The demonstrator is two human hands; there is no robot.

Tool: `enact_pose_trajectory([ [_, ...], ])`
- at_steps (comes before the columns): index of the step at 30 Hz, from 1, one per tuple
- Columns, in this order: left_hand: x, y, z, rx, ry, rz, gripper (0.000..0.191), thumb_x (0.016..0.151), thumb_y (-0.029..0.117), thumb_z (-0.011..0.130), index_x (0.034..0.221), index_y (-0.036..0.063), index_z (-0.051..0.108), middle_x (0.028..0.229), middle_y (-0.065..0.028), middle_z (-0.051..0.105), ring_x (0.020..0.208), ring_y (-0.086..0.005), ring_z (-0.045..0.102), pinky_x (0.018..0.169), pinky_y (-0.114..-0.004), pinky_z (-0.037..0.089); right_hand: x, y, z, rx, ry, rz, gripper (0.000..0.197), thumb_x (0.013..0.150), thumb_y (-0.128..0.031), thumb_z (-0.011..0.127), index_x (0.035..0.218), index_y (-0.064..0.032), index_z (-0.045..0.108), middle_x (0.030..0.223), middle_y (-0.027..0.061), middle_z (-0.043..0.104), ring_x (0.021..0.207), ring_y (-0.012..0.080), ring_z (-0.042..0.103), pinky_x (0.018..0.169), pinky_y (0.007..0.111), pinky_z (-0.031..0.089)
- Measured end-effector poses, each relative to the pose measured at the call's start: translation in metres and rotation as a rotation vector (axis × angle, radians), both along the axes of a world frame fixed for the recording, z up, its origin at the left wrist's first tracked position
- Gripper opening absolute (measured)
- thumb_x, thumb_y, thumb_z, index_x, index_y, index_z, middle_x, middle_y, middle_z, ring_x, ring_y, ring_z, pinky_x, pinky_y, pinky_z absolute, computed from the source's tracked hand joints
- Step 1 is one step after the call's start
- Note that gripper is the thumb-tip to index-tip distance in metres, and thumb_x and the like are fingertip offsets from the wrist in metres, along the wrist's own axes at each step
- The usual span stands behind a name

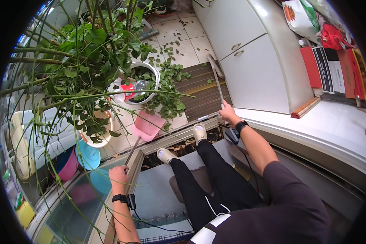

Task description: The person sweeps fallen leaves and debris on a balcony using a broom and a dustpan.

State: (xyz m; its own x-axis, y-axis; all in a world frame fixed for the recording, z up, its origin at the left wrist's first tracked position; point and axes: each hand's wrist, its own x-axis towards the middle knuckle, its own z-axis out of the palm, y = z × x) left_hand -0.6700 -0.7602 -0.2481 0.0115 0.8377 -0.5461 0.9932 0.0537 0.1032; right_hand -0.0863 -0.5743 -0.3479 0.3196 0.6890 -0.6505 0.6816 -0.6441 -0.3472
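My left hand (pixel 119 175) is closed around the thin handle of a pink dustpan (pixel 150 123), whose pan rests on the tiles just past the door threshold. My right hand (pixel 228 113) grips the pole of a broom (pixel 217 80). The broom's grey head lies by the cabinet base, at the far end of a brown striped mat (pixel 198 91). Between dustpan and mat is a heap of green leaves (pixel 169 99), with more scattered over the tiles behind. Beside the heap stands a white bucket (pixel 157 77) holding leaves; a clear plastic bottle (pixel 138 86) with a red label shows at its opening.
A leafy plant (pixel 94 36) spreads long bare stems across the left side. Basins in cream (pixel 107 141), blue (pixel 87 157) and pink (pixel 69 167) sit below it. A white cabinet (pixel 250 73) stands right, near a ledge with boxes (pixel 338 71). The metal door threshold (pixel 178 131) crosses before my feet.
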Motion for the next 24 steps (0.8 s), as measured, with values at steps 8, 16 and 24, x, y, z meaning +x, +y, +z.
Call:
enact_pose_trajectory([
  [8, -0.012, -0.019, 0.012, -0.013, 0.012, 0.096, 0.015, 0.07, 0.01, 0.063, 0.077, 0.021, 0.071, 0.074, -0.008, 0.066, 0.077, -0.029, 0.064, 0.069, -0.043, 0.041, -0.049, -0.095, 0.097, -0.315, 0.524, 0.0, 0.079, 0.077, -0.005, 0.058, 0.15, -0.027, 0.037, 0.064, 0.0056, 0.055, 0.043, 0.0122, 0.051, 0.038, 0.03, 0.044],
  [16, -0.01, -0.011, 0.013, -0.02, 0.01, 0.054, 0.014, 0.071, 0.011, 0.063, 0.077, 0.0204, 0.072, 0.075, -0.0091, 0.067, 0.078, -0.0303, 0.064, 0.068, -0.044, 0.043, -0.036, -0.047, 0.103, -0.157, 0.071, 0.063, 0.079, 0.076, -0.013, 0.06, 0.149, -0.0247, 0.035, 0.082, 0.0208, 0.068, 0.062, 0.028, 0.067, 0.058, 0.039, 0.056],
  [24, -0.012, -0.016, 0.009, -0.059, 0.02, 0.063, 0.012, 0.071, 0.012, 0.063, 0.076, 0.0201, 0.07, 0.074, -0.0082, 0.066, 0.077, -0.0296, 0.064, 0.069, -0.044, 0.043, -0.064, -0.073, 0.088, -0.239, 0.171, 0.233, 0.076, 0.078, -0.01, 0.056, 0.15, -0.0225, 0.034, 0.071, 0.0166, 0.065, 0.045, 0.0216, 0.06, 0.047, 0.036, 0.054],
])
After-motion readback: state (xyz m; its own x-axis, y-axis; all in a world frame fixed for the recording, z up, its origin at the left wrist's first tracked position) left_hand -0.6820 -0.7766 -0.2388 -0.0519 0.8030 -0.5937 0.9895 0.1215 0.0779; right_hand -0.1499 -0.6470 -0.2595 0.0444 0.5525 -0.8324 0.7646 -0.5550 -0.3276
